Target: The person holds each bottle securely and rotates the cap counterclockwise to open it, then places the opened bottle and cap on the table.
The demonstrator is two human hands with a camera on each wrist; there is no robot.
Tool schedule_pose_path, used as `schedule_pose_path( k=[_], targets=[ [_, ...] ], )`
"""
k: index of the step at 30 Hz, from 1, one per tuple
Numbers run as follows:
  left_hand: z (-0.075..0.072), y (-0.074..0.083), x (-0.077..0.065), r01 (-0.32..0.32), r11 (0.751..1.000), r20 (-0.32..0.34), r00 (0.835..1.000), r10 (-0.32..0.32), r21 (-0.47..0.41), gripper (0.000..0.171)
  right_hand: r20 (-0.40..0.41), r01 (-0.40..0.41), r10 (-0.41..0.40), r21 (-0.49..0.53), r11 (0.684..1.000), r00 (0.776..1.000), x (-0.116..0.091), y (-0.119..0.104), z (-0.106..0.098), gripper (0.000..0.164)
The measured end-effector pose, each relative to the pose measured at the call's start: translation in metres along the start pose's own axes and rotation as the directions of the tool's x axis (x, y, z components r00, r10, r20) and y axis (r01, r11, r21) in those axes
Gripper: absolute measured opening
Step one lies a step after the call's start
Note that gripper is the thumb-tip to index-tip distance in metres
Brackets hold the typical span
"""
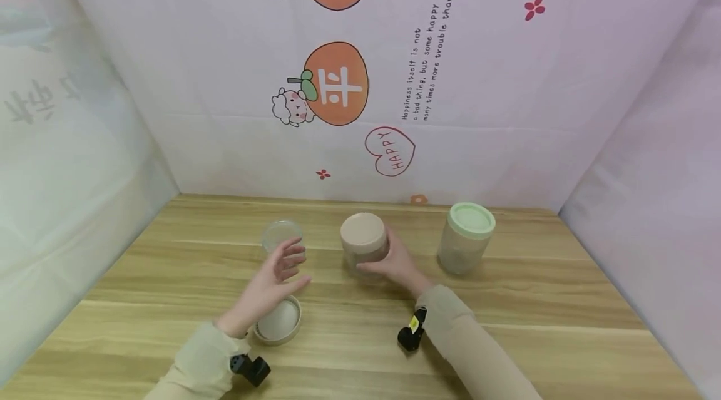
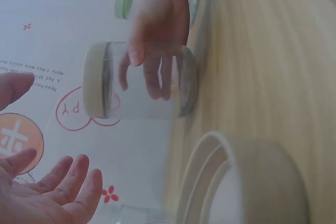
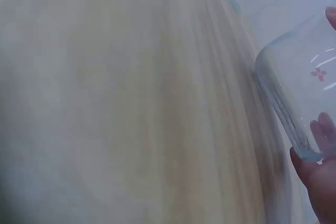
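My right hand [image 1: 402, 262] grips a clear glass jar [image 1: 363, 234] with a beige lid, thumb on the near side and fingers wrapped behind. Through the glass in the left wrist view, those fingers show behind the jar [image 2: 142, 106]. The right wrist view catches the jar's base [image 3: 283, 103] at the table surface. My left hand [image 1: 267, 287] hovers with spread, relaxed fingers, holding nothing. Just beyond it stands an uncovered clear glass jar [image 1: 280, 231], partly hidden by the fingers. A loose beige lid [image 1: 280, 320] lies hollow side up beside the left wrist.
Toward the right stands another glass jar [image 1: 466, 240] with a pale green lid. A printed white cloth [image 1: 490, 99] hangs behind the wooden table [image 1: 541, 300], with white cloth along both sides.
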State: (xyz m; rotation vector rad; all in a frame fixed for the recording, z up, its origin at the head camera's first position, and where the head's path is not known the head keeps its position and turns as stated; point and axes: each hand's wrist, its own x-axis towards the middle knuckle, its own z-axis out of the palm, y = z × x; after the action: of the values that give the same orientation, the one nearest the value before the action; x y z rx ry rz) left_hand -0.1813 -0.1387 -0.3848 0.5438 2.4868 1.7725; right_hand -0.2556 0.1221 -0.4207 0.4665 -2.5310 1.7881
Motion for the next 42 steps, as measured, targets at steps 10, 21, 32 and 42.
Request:
schedule_pose_path(
  k=[10,21,32,42],
  targets=[
    [0.022,-0.002,0.002,0.013,1.000,0.063,0.998,-0.013,0.003,0.070,0.055,-0.012,0.013,-0.019,1.000,0.998,-0.011,0.007,-0.010,0.103],
    [0.041,0.004,0.011,0.000,0.999,-0.018,1.000,0.000,0.037,0.068,0.144,0.147,-0.133,-0.094,0.985,0.981,-0.029,0.000,-0.021,0.097],
    [0.046,0.010,0.012,0.001,0.999,-0.034,0.999,0.001,0.035,0.065,0.210,0.172,-0.140,-0.141,0.975,0.968,-0.046,-0.008,-0.019,0.097],
    [0.050,0.013,0.013,-0.073,0.990,0.031,0.997,0.069,0.122,0.064,0.238,0.183,-0.149,-0.130,0.974,0.960,-0.059,-0.012,-0.021,0.095]
  ],
)
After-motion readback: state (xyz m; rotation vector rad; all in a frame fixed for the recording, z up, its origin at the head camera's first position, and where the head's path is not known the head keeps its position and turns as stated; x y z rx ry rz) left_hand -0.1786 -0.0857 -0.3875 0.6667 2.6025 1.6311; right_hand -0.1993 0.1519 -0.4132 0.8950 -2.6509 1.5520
